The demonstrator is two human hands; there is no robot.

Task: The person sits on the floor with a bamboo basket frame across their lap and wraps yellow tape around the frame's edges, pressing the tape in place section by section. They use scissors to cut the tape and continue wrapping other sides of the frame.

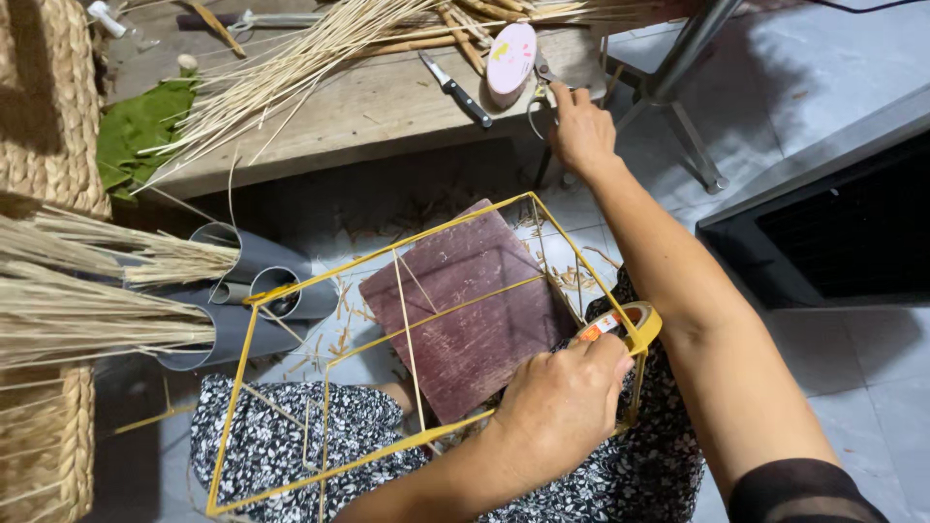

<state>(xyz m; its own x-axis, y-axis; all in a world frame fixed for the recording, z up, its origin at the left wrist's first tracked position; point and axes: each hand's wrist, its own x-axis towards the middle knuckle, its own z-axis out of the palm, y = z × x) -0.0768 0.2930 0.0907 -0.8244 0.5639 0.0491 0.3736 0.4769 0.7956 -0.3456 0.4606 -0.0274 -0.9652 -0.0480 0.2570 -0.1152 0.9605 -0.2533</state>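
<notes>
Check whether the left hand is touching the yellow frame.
Touching. The head view shows the left hand closed over the corner of the yellow frame, fingers pressing a tape roll against its rod.

Floor (pixel 852 387): pale grey tiles, littered with straw scraps near the dark board (pixel 465 310). A worn wooden workbench (pixel 368 107) spans the top, on a metal leg (pixel 693 58). A dark cabinet (pixel 833 223) stands right; woven baskets (pixel 48 107) left. Light even.
</notes>
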